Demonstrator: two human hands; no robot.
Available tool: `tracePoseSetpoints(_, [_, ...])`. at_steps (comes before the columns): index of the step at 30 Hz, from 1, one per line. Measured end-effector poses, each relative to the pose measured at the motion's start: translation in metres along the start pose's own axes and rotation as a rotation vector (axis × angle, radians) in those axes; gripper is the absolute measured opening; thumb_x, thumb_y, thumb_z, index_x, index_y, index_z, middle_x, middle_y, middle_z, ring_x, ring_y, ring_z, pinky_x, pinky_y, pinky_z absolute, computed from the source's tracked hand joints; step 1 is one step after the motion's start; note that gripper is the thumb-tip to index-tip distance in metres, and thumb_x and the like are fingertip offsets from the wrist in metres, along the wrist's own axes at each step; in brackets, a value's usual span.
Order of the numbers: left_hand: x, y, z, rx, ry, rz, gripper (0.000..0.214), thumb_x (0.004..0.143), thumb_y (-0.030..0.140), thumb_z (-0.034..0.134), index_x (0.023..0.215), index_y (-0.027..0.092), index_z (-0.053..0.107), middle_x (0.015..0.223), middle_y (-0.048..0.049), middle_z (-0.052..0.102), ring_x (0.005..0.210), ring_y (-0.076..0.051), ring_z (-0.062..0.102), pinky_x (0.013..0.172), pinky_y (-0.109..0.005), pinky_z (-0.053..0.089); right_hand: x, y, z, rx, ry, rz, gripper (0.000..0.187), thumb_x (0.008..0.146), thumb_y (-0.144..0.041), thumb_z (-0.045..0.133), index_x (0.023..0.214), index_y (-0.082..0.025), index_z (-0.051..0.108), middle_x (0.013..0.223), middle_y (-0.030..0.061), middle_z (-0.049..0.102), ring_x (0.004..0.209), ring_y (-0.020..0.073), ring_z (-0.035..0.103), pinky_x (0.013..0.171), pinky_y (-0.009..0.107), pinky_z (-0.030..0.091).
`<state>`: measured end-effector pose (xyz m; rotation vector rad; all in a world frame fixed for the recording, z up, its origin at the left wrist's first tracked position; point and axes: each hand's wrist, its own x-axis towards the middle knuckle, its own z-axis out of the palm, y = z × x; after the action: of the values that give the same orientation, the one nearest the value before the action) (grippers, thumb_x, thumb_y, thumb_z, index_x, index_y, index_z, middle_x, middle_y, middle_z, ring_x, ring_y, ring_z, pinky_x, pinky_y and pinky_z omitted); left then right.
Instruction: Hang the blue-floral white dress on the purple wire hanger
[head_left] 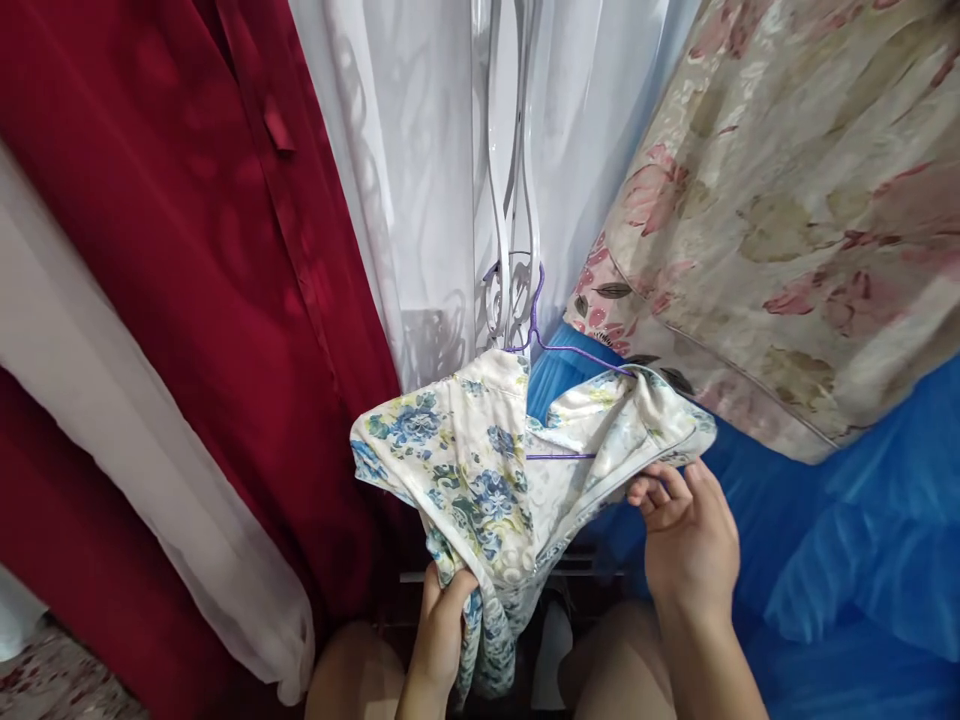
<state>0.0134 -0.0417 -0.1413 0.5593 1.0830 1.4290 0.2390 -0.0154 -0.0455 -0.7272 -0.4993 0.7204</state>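
A white garment with blue and yellow flowers (480, 470), a dress or a top, hangs by its shoulders from a purple hanger (574, 352). The left front lies over the hanger, while the right side is folded open and shows its pale inside. At the lower left, my left hand (441, 630) is closed around the bunched side of the cloth. My right hand (686, 530) pinches the garment's edge below the right shoulder, fingers curled. Part of the hanger's lower bar shows through the neck opening. The garment's lower end drops between my knees, partly hidden.
The hanger hooks onto a white metal frame (532, 180) before a white curtain (427, 150). Red drapes (225, 300) with a pale sheer strip hang at left. Flowered beige cloth (750, 250) and blue fabric (847, 560) hang close on the right.
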Motion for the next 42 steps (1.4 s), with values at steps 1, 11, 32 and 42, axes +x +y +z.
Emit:
tracePoseSetpoints(1, [0.001,-0.001,-0.002,0.013,0.009,0.006,0.042,0.067,0.034,0.08,0.106,0.02,0.074,0.101,-0.007,0.078,0.113,-0.031,0.068,0.098,-0.04,0.053,-0.009,0.005,-0.005,-0.004,0.052,-0.017,0.031,0.081,-0.037,0.078,0.105,-0.024,0.063,0.08,-0.0016,0.067,0.063,0.0136,0.061,0.058,0.024,0.05])
tracePoseSetpoints(11, [-0.005,-0.005,0.0,-0.138,-0.152,0.006,0.073,0.07,0.075,0.071,0.117,0.019,0.075,0.115,-0.0134,0.076,0.13,-0.038,0.058,0.109,-0.048,0.048,-0.094,0.054,-0.041,-0.51,-0.69,0.389,0.043,0.1,-0.053,0.055,0.072,-0.02,0.055,0.063,-0.0007,0.056,0.061,0.0144,0.049,0.061,0.028,0.037])
tracePoseSetpoints(32, [-0.034,-0.04,0.043,0.602,-0.189,0.711,0.015,0.096,0.033,0.059,0.1,0.021,0.067,0.097,-0.0065,0.069,0.095,-0.022,0.066,0.09,-0.035,0.051,-0.102,0.013,-0.016,-0.432,-0.524,0.473,0.027,0.089,-0.036,0.066,0.071,-0.017,0.062,0.052,-0.0037,0.056,0.049,0.0096,0.047,0.052,0.023,0.035])
tracePoseSetpoints(42, [-0.036,-0.043,0.049,0.804,-0.336,0.787,0.016,0.096,0.023,0.054,0.081,0.021,0.058,0.081,-0.0031,0.06,0.081,-0.019,0.059,0.079,-0.029,0.046,-0.013,-0.022,0.067,-0.214,-0.442,0.2,0.034,0.084,-0.035,0.07,0.057,-0.017,0.059,0.049,-0.006,0.046,0.046,0.006,0.032,0.047,0.023,0.024])
